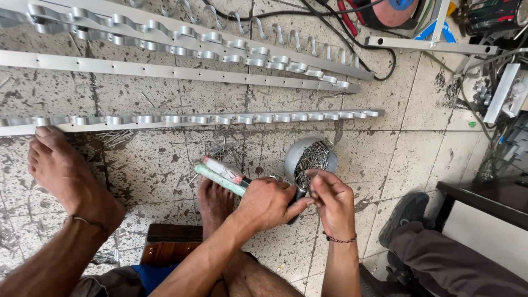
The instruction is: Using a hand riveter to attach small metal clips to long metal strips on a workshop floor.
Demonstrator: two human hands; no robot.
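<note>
Left hand (267, 203): closed around a hand riveting tool (223, 174) whose pale green and red-and-white handles stick out to the left of the fist; its dark nose end points down between the two hands.
Right hand (331, 199): fingers pinched together at the tool's nose, apparently on a single small rivet, though the rivet itself is too small to make out.
Rivet supply: a round metal bowl (309, 157) full of rivets stands on the tiled floor (418, 148) just beyond the right hand, almost touching its fingertips.
Workpiece: a long aluminium rail with hooks (209, 119) lies farther ahead of both hands, with its left end under the toes of a bare foot (63, 170); more rails (181, 71) lie beyond it.
Risk: the pinched rivet could slip and drop among the loose rivets (113, 137) scattered on the floor; the bare feet are close to those sharp pins; a knock from the right hand could tip the bowl.
Hard to see: the tool's nose is covered by the fingers, the rails run off the left edge, and the clutter of cables at upper right is indistinct.
</note>
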